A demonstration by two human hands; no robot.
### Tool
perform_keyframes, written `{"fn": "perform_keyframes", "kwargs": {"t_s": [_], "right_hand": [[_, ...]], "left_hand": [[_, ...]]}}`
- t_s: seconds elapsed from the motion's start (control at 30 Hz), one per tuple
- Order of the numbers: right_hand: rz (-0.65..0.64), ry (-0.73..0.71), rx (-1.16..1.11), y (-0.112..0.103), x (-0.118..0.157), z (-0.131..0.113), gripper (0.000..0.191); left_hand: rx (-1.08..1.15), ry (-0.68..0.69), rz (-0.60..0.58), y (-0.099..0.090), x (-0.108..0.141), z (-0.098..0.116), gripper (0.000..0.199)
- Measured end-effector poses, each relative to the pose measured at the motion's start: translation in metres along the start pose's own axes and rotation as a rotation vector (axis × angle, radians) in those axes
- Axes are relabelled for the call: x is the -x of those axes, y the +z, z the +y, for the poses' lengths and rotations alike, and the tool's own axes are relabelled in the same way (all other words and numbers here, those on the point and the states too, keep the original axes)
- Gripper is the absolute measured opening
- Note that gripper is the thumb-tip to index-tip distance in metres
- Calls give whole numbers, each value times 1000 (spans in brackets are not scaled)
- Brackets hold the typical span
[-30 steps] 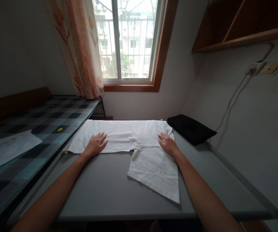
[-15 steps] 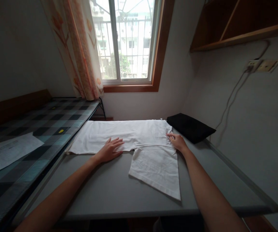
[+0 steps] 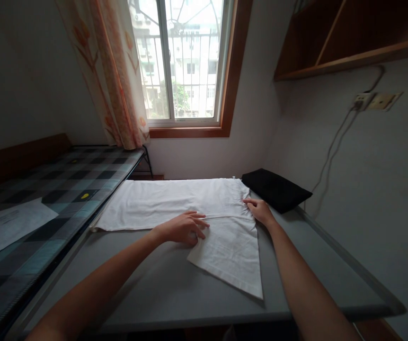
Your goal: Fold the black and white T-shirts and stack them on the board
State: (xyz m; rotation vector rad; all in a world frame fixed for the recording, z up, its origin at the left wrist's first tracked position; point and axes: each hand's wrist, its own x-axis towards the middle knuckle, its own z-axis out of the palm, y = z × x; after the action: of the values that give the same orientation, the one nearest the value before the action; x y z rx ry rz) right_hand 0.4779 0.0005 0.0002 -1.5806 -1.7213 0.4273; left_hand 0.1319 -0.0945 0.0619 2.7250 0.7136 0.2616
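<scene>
Shirt (image 3: pixel 168 201), white (sleeve (image 3: pixel 230 255) splayed).

The garment (image 3: pixel 168 201) lies on the table (image 3: pixel 147 279), the bundle (image 3: pixel 277 189) just beyond its far right corner. Left of the table is the bed (image 3: pixel 83 166), with paper (image 3: pixel 12 225) on it; the window (image 3: pixel 179 61) is behind, the shelf (image 3: pixel 360 61) up to the right.

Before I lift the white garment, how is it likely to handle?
The white garment looks floppy: its thin cloth lies flat, with soft creases running across it. It is probably light, being thin fabric. The loose flap angling toward the near table edge would likely sag or swing if not supported.
</scene>
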Motion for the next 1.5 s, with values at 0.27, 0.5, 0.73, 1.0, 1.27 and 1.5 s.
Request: {"fn": "perform_keyframes", "kwargs": {"t_s": [0.27,0.5,0.73,1.0,1.27,1.5], "right_hand": [[-13,9,8,-1,2,-6,32],[-9,0,-2,1,3,-5,32],[26,73,-144,6,-2,2,49],[44,-45,149,12,7,-22,42],[-30,-157,401,29,19,-56,42],[-75,-92,418,30,19,-49,40]], "left_hand": [[520,-21,140,3,-20,-1,17],[868,-554,627,4,-49,-53,40],[872,-659,825,22,-49,-85,49],[562,-554,790,34,-44,-84,22],[39,-591,616,36,-44,-73,37],[54,-701,693,38,-45,-75,49]]}}
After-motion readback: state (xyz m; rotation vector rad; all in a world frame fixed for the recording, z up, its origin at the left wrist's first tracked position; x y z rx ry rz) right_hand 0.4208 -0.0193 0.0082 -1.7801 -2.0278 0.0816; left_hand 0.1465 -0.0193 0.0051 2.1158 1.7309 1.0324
